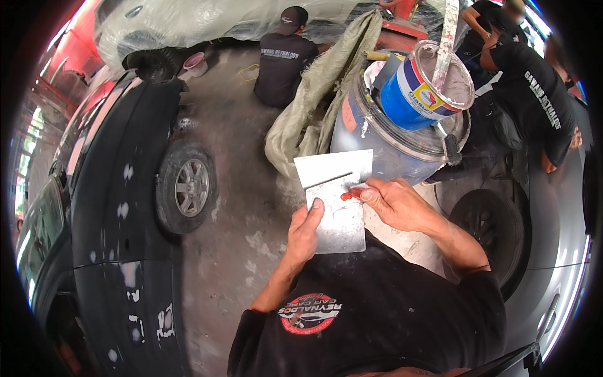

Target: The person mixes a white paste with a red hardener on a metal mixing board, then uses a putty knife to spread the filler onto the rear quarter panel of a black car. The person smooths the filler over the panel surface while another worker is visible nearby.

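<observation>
My left hand [305, 231] grips a flat metal plate [342, 229] by its left edge, thumb on top. A dark line crosses the plate, and a whiter sheet part [333, 164] lies beyond it; I cannot tell if it is a second plate. A blob of red paste [346, 196] sits on the metal surface. My right hand [402, 204] pinches a small red-and-white tube [359, 189] over the plate, its end right at the paste. The fingers hide most of this tube.
A paint can [402, 94] with a stirring stick [445, 50] stands on a drum [377, 141] ahead. A dark car [119, 207] with pale patches is on the left, a silver car [556, 213] on the right. Co-workers crouch ahead [282, 63] and lean at the right [534, 94].
</observation>
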The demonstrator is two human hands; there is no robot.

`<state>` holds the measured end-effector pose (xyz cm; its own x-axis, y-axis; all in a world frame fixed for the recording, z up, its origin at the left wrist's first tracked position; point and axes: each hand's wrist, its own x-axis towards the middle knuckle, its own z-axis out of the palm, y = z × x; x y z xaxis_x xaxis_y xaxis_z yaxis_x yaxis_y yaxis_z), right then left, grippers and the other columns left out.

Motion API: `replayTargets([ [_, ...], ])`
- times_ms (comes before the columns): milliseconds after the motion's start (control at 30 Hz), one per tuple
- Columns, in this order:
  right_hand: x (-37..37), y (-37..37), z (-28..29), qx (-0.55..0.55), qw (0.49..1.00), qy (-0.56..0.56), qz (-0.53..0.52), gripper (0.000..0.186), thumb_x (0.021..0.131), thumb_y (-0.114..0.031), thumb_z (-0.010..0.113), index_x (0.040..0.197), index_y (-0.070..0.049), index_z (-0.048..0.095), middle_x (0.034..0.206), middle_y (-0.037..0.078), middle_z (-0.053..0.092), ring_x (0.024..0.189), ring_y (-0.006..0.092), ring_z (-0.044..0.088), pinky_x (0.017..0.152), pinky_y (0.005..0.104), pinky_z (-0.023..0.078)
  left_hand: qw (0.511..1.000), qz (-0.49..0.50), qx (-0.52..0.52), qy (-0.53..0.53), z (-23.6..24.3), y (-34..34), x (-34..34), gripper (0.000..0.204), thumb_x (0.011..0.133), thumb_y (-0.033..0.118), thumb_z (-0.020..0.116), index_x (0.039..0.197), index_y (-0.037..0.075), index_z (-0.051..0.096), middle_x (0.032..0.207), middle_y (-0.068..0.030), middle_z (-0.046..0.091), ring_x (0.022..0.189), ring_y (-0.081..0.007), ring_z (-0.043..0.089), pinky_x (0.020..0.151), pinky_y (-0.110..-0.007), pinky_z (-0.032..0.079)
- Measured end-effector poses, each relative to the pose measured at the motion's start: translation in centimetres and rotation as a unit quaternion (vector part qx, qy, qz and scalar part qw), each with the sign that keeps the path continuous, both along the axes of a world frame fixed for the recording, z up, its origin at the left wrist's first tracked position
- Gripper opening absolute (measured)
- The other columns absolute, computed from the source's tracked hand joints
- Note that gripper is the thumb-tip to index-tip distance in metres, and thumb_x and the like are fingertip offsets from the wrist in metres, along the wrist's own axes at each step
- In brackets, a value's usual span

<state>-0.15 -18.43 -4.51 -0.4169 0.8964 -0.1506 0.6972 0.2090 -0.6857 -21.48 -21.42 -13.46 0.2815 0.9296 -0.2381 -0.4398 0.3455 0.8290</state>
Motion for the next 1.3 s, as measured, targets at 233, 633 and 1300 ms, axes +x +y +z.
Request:
replayTargets([
  [233,-0.5,0.1,-1.0,0.028,0.996,0.076,-0.024,0.042,0.106,-0.037,0.046,0.108,-0.005,0.073,0.094,0.017,0.073,0.084,0.0375,0.069,0.072,0.0427,0.053,0.998,-0.018,0.064,0.015,-0.5,0.3,-0.1,0.044,0.109,0.031,0.042,0.131,-0.004,0.057,0.121,-0.0082,0.065,0.108,-0.0129,0.058,0.096,-0.029,0.045],
  [633,-1.0,0.3,0.2,0.038,0.999,0.022,-0.006,0.033,0.104,-0.032,0.051,0.109,-0.008,0.073,0.084,0.018,0.071,0.072,0.0386,0.067,0.066,0.0434,0.051,0.997,-0.010,0.069,0.016,-0.6,0.3,-0.3,0.045,0.109,0.031,0.041,0.133,-0.004,0.055,0.123,-0.0088,0.064,0.110,-0.0139,0.058,0.098,-0.029,0.044],
  [1300,-1.6,0.4,-1.6,0.162,0.986,0.011,-0.025,0.029,0.096,-0.022,0.067,0.078,0.000,0.065,0.056,0.019,0.053,0.046,0.0309,0.051,0.046,0.0404,0.041,0.995,-0.010,0.096,0.017,-0.6,0.4,-0.6,0.046,0.109,0.032,0.041,0.134,-0.004,0.055,0.126,-0.0086,0.063,0.115,-0.0147,0.055,0.101,-0.030,0.042],
])
